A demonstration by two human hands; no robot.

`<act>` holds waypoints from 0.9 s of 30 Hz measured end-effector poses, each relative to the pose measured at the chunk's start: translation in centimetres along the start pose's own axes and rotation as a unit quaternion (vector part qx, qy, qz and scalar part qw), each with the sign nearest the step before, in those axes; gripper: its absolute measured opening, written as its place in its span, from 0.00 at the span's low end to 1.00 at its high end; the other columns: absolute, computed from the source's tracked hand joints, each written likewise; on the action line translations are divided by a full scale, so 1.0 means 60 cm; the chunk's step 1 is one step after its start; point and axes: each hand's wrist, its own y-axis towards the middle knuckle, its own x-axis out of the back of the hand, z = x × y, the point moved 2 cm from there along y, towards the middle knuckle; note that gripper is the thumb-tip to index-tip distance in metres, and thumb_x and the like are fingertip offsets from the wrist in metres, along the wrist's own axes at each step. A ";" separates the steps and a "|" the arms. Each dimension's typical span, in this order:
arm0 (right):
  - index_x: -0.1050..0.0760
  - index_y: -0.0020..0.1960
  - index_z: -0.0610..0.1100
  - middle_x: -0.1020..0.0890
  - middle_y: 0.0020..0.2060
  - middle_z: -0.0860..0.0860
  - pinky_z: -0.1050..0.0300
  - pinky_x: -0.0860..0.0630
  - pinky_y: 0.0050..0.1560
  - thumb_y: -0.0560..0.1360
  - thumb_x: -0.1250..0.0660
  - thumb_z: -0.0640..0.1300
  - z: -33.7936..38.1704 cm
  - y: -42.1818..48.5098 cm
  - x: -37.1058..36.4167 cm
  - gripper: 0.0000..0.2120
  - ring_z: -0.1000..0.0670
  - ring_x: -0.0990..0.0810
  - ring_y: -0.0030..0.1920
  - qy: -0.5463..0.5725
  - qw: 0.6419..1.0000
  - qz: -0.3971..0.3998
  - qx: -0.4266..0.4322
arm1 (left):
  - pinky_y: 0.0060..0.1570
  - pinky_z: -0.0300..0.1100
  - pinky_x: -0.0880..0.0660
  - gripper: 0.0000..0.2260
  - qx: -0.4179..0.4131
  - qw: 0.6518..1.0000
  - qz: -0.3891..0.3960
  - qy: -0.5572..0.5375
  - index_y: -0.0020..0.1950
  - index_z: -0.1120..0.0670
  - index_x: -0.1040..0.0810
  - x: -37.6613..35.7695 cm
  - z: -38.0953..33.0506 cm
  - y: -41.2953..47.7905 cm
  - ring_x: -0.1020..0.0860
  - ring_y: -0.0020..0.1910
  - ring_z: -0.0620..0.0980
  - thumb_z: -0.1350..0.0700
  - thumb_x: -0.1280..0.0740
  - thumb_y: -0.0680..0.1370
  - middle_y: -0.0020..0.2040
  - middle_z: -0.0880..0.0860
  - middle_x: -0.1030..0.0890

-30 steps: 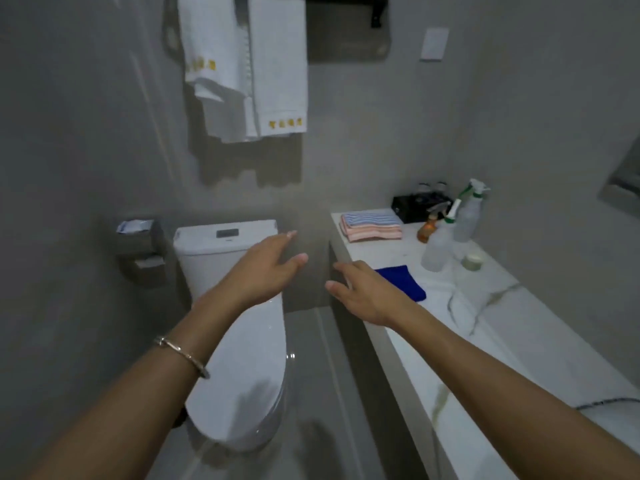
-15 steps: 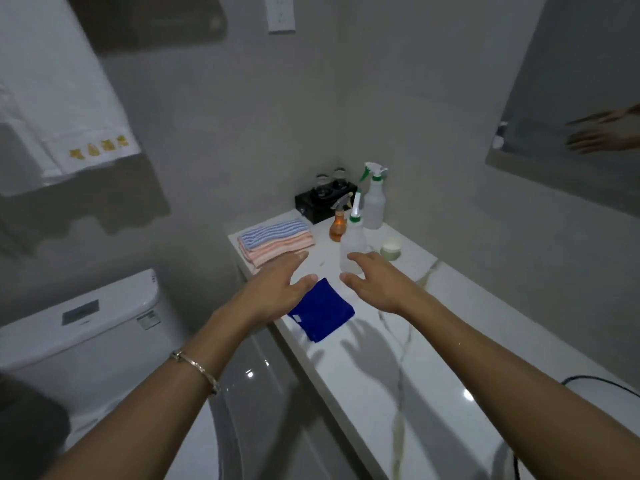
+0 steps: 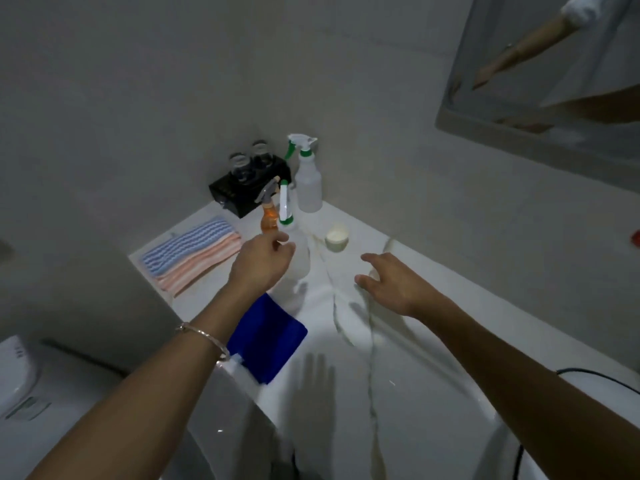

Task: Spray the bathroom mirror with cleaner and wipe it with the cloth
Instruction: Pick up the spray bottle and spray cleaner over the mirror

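Bottle [image 3: 300, 261] by L hand [image 3: 259, 266], cloth [image 3: 268, 336] at counter [image 3: 415, 393] edge

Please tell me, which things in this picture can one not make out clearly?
1. Head view: whether the left hand grips the near bottle. The hand covers its side, and blur hides the fingers.
2. Mirror: cut off by the top and right edges.
3. Cloth: its left part is hidden under the left forearm.
4. Red thing: cut off by the right edge, so it cannot be identified.
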 end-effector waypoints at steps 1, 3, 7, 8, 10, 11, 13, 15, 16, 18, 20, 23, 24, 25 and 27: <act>0.41 0.75 0.47 0.37 0.73 0.46 0.53 0.39 0.68 0.80 0.43 0.55 -0.008 0.007 0.004 0.26 0.46 0.34 0.70 -0.001 1.000 -0.006 -0.013 | 0.49 0.43 0.27 0.16 0.004 1.000 -0.004 -0.013 0.63 0.51 0.26 -0.003 -0.001 0.029 0.24 0.52 0.51 0.47 0.39 0.78 0.58 0.52 0.22; 0.39 0.74 0.46 0.35 0.71 0.45 0.55 0.38 0.66 0.80 0.41 0.53 -0.026 0.020 0.010 0.25 0.46 0.33 0.69 -0.002 0.999 -0.027 -0.036 | 0.50 0.44 0.28 0.16 0.002 0.999 -0.021 -0.036 0.63 0.54 0.26 -0.010 -0.001 0.090 0.24 0.53 0.54 0.49 0.38 0.78 0.58 0.53 0.23; 0.38 0.73 0.47 0.32 0.69 0.45 0.57 0.37 0.64 0.79 0.40 0.52 -0.041 0.044 0.021 0.25 0.47 0.32 0.68 0.005 0.994 -0.048 -0.096 | 0.59 0.48 0.31 0.19 0.000 0.998 -0.024 -0.058 0.64 0.59 0.28 -0.033 0.008 0.213 0.27 0.60 0.59 0.51 0.36 0.77 0.62 0.60 0.25; 0.38 0.74 0.47 0.32 0.69 0.45 0.58 0.38 0.64 0.80 0.40 0.52 -0.038 0.055 0.022 0.25 0.47 0.32 0.68 0.003 0.993 -0.048 -0.105 | 0.59 0.50 0.31 0.20 0.001 0.998 -0.019 -0.054 0.64 0.60 0.29 -0.041 0.013 0.237 0.28 0.61 0.61 0.52 0.35 0.76 0.62 0.62 0.26; 0.39 0.74 0.47 0.33 0.69 0.46 0.58 0.38 0.63 0.80 0.41 0.53 -0.024 0.080 0.021 0.25 0.47 0.32 0.67 -0.001 0.991 -0.048 -0.124 | 0.58 0.52 0.31 0.21 -0.012 0.999 -0.009 -0.035 0.64 0.64 0.30 -0.055 0.020 0.270 0.28 0.61 0.64 0.53 0.34 0.75 0.61 0.65 0.26; 0.39 0.74 0.47 0.33 0.69 0.46 0.58 0.37 0.63 0.80 0.41 0.53 -0.013 0.091 0.019 0.25 0.48 0.32 0.67 -0.002 0.990 -0.049 -0.129 | 0.57 0.52 0.30 0.21 -0.020 0.999 -0.008 -0.028 0.62 0.65 0.30 -0.065 0.025 0.280 0.28 0.60 0.64 0.54 0.33 0.75 0.60 0.66 0.26; 0.40 0.74 0.48 0.33 0.69 0.46 0.57 0.37 0.63 0.80 0.41 0.53 0.009 0.115 0.009 0.25 0.47 0.32 0.67 -0.003 0.991 -0.048 -0.126 | 0.53 0.50 0.29 0.17 -0.035 0.999 0.002 -0.039 0.57 0.66 0.28 -0.071 0.027 0.295 0.26 0.57 0.63 0.54 0.35 0.75 0.55 0.65 0.24; 0.40 0.74 0.48 0.34 0.69 0.46 0.56 0.35 0.63 0.79 0.41 0.53 0.032 0.136 0.000 0.26 0.47 0.31 0.66 -0.001 0.991 -0.046 -0.122 | 0.45 0.48 0.28 0.12 -0.062 0.997 0.019 -0.049 0.45 0.63 0.25 -0.065 0.025 0.301 0.23 0.47 0.61 0.53 0.37 0.73 0.44 0.62 0.23; 0.41 0.75 0.48 0.34 0.69 0.46 0.56 0.35 0.63 0.79 0.41 0.53 0.043 0.145 -0.004 0.26 0.47 0.31 0.66 -0.001 0.992 -0.046 -0.119 | 0.39 0.45 0.29 0.08 -0.093 0.994 -0.001 -0.050 0.39 0.60 0.26 -0.060 0.025 0.306 0.24 0.40 0.58 0.55 0.35 0.71 0.37 0.59 0.25; 0.41 0.74 0.47 0.34 0.69 0.45 0.55 0.34 0.62 0.79 0.40 0.53 0.064 0.161 -0.006 0.26 0.46 0.30 0.66 -0.001 0.993 -0.050 -0.109 | 0.29 0.40 0.32 0.13 -0.160 0.982 0.083 -0.052 0.26 0.57 0.29 -0.076 0.023 0.319 0.26 0.28 0.53 0.61 0.26 0.62 0.27 0.55 0.28; 0.41 0.75 0.47 0.33 0.69 0.45 0.54 0.33 0.62 0.79 0.39 0.53 0.080 0.171 -0.006 0.27 0.46 0.31 0.66 0.001 0.994 -0.055 -0.098 | 0.24 0.36 0.34 0.15 -0.254 0.966 0.045 -0.031 0.22 0.55 0.30 -0.064 -0.009 0.298 0.28 0.22 0.50 0.61 0.23 0.56 0.23 0.52 0.28; 0.47 0.76 0.47 0.36 0.72 0.45 0.53 0.34 0.64 0.77 0.35 0.54 0.096 0.178 0.000 0.34 0.46 0.33 0.68 0.022 0.992 -0.076 -0.094 | 0.34 0.39 0.28 0.06 -0.150 0.972 0.141 -0.116 0.35 0.57 0.22 -0.035 -0.070 0.247 0.22 0.33 0.52 0.56 0.28 0.68 0.33 0.54 0.21; 0.50 0.77 0.48 0.39 0.73 0.45 0.52 0.34 0.65 0.76 0.34 0.55 0.100 0.176 0.004 0.38 0.46 0.34 0.70 0.038 0.990 -0.091 -0.097 | 0.38 0.40 0.27 0.06 -0.147 0.977 0.124 -0.087 0.40 0.58 0.21 -0.027 -0.091 0.239 0.22 0.38 0.52 0.55 0.32 0.72 0.37 0.54 0.21; 0.53 0.77 0.48 0.41 0.75 0.47 0.52 0.35 0.65 0.75 0.33 0.56 0.104 0.173 0.011 0.41 0.46 0.35 0.71 0.056 0.987 -0.112 -0.099 | 0.38 0.40 0.30 0.06 -0.168 0.975 0.114 -0.087 0.42 0.57 0.21 -0.023 -0.111 0.234 0.23 0.39 0.52 0.55 0.33 0.73 0.38 0.54 0.21; 0.54 0.78 0.49 0.44 0.76 0.49 0.52 0.34 0.66 0.71 0.30 0.58 0.108 0.160 0.028 0.46 0.47 0.36 0.71 0.091 0.976 -0.177 -0.090 | 0.33 0.39 0.35 0.07 -0.210 0.966 0.126 -0.086 0.41 0.57 0.23 0.001 -0.158 0.212 0.25 0.37 0.51 0.54 0.34 0.74 0.35 0.52 0.23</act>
